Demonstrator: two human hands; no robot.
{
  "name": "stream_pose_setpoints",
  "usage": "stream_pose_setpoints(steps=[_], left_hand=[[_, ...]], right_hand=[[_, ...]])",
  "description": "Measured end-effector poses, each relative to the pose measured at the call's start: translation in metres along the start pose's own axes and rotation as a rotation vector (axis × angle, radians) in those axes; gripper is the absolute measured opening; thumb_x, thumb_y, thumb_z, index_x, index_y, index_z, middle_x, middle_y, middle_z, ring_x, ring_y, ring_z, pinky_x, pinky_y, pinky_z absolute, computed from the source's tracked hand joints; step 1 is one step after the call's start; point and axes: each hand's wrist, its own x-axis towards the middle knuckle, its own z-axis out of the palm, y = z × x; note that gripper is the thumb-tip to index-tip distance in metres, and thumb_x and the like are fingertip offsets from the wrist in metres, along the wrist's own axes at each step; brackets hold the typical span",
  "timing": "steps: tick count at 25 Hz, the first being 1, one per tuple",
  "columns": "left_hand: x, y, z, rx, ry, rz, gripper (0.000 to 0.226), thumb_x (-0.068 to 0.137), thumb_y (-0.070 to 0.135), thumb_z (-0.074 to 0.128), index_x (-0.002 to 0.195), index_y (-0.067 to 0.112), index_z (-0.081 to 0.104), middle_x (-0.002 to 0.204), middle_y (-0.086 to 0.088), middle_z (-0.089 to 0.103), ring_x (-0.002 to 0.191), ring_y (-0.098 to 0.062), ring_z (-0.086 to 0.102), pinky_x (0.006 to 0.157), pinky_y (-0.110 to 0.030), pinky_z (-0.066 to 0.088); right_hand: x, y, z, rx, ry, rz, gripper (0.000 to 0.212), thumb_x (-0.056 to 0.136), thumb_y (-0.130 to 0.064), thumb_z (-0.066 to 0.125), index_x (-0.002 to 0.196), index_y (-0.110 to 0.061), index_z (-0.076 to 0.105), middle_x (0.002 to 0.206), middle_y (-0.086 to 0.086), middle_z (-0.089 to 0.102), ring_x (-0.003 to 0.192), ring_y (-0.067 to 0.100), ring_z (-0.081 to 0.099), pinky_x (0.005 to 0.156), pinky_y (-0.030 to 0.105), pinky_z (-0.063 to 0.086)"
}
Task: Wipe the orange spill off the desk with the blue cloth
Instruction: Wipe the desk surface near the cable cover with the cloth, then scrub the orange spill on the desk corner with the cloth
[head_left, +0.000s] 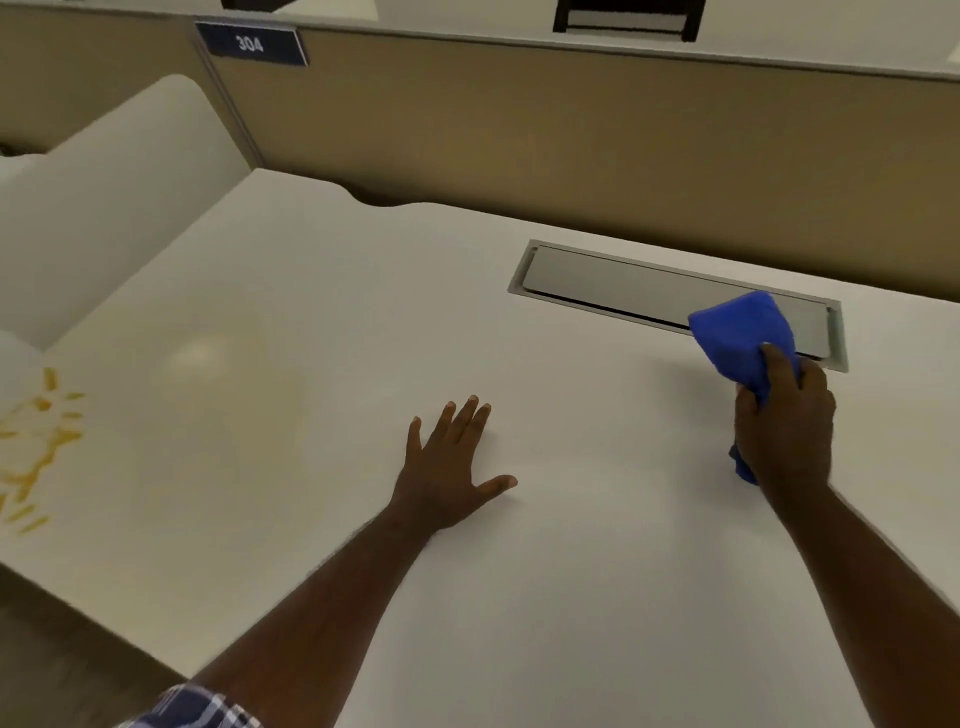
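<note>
My right hand (784, 421) clenches the blue cloth (743, 338); my left hand (447, 467) lies flat and empty, steadying me, far from the orange spill (36, 441).

A single wide-angle view, worn on the person's head, looks forward and steeply down across the white table (519, 597) from close above. Both forearms enter from the bottom edge, at six o'clock. At twelve o'clock the tan partition (519, 130) closes off the view. Straight edges bow toward the frame's borders.
</note>
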Motion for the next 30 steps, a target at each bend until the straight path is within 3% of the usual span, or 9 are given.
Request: stream_pose_setpoints(steps=[14, 23, 30], left_hand=[[-0.162, -0.18, -0.04, -0.043, 0.183, -0.352, 0.093, 0.085, 0.079, 0.032, 0.155, 0.027, -0.002, 0.165, 0.008, -0.005, 0.151, -0.015, -0.005, 0.119, -0.054, -0.001], [-0.251, -0.308, -0.049, -0.093, 0.2, -0.516, 0.095, 0.084, 0.08, 0.032, 0.156, 0.026, -0.001, 0.165, 0.006, -0.004, 0.151, -0.017, -0.004, 0.118, -0.057, 0.001], [-0.3, -0.37, -0.043, -0.155, 0.215, -0.64, 0.099, 0.08, 0.081, 0.037, 0.155, 0.026, 0.006, 0.165, 0.004, 0.003, 0.152, -0.02, 0.002, 0.117, -0.059, 0.004]], right_hand=[[-0.131, -0.241, 0.081, 0.174, -0.24, -0.343, 0.053, 0.088, -0.01, 0.06, 0.139, -0.011, 0.045, 0.137, 0.025, 0.046, 0.114, 0.045, 0.05, 0.092, 0.054, 0.048], [-0.214, -0.38, 0.13, 0.214, -0.312, -0.44, 0.051, 0.087, -0.007, 0.059, 0.137, -0.009, 0.047, 0.136, 0.022, 0.047, 0.111, 0.042, 0.052, 0.087, 0.049, 0.049], [-0.264, -0.473, 0.178, 0.213, -0.494, -0.59, 0.053, 0.09, -0.013, 0.058, 0.141, -0.016, 0.043, 0.139, 0.017, 0.045, 0.111, 0.036, 0.053, 0.087, 0.049, 0.052]])
